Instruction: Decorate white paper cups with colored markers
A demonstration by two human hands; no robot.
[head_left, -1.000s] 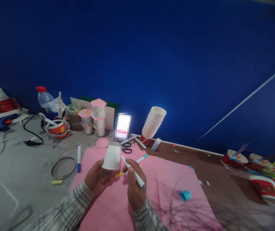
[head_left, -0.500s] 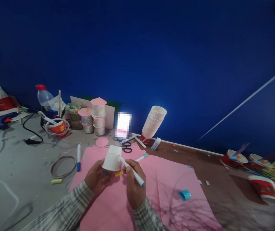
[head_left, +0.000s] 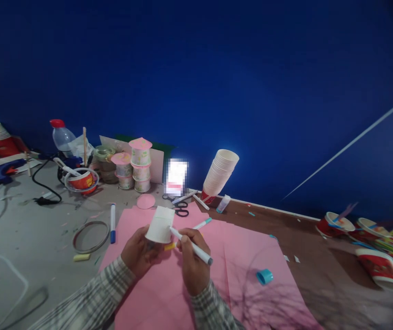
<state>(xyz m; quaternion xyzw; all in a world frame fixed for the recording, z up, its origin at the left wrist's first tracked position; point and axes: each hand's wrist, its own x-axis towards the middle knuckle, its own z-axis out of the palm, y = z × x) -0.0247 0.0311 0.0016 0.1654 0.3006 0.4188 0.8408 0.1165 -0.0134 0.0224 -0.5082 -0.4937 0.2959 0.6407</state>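
Paper cup (head_left: 160, 225) gripped upside down in left hand (head_left: 140, 251) — right hand (head_left: 190, 263) fingers pinching marker (head_left: 190, 245), tip against its wall to draw.

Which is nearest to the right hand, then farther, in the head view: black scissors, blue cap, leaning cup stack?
From the right hand:
1. Black scissors, just beyond it.
2. Blue cap, to its right on the pink paper.
3. Leaning cup stack, by the wall.
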